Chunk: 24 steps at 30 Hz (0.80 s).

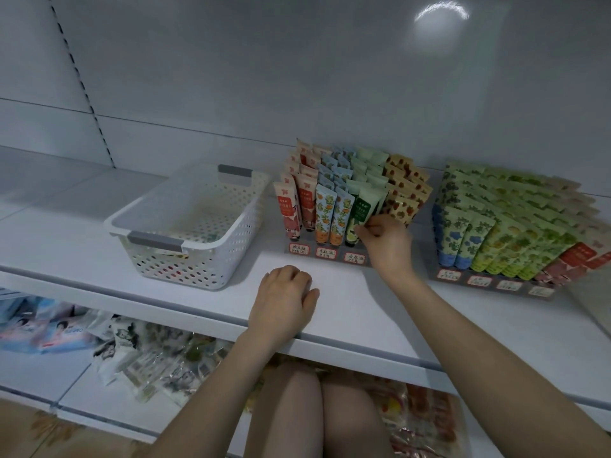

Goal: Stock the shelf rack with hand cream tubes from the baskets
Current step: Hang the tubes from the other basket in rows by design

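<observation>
A grey rack on the white shelf holds rows of upright hand cream tubes: red, blue-orange, green and yellow-strawberry. My right hand pinches a green tube at the front of the green row, with the tube standing in the rack. My left hand rests on the shelf near its front edge, fingers loosely curled and holding nothing. A white perforated basket stands to the left of the rack, with a few tubes lying on its bottom.
A second rack packed with green, blue and red tubes stands at the right. Below the shelf, a lower shelf carries packets of wipes and snacks. My knees show at the bottom.
</observation>
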Tool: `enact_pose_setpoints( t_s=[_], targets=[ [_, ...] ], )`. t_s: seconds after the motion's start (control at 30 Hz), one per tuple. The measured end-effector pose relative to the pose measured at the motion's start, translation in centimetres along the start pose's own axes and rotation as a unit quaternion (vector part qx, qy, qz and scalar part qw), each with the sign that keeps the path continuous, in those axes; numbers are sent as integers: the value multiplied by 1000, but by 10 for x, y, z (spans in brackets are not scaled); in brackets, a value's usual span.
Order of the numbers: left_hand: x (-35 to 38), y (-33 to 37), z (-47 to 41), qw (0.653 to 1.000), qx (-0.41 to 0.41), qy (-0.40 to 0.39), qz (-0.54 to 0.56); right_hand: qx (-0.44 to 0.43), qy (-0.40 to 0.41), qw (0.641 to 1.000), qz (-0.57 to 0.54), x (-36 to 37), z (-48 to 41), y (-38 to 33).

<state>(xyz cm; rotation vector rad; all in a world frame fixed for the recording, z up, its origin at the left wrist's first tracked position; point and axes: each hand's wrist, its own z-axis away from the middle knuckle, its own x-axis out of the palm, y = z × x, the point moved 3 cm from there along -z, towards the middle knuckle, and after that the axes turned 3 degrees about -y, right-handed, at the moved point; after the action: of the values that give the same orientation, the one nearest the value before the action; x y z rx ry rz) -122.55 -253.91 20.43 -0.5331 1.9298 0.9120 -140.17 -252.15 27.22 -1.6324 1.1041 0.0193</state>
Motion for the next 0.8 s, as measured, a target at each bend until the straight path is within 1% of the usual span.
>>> enact_pose_setpoints(
  t_s=[0.2,0.37,0.57,0.67,0.8],
  targets=[
    [0,0,0,1000,-6,3,5,-20,-28,998,44,5,-4,-2],
    [0,2,0,1000,-4,2,-1,-21,-42,997,63,5,-7,-1],
    [1,0,0,1000,10,24,1,-38,-15,998,55,5,-1,-3],
    [2,0,0,999,18,28,3,-32,-18,997,61,7,3,2],
    [3,0,-1,999,26,40,0,-15,-43,996,81,10,-2,6]
  ],
)
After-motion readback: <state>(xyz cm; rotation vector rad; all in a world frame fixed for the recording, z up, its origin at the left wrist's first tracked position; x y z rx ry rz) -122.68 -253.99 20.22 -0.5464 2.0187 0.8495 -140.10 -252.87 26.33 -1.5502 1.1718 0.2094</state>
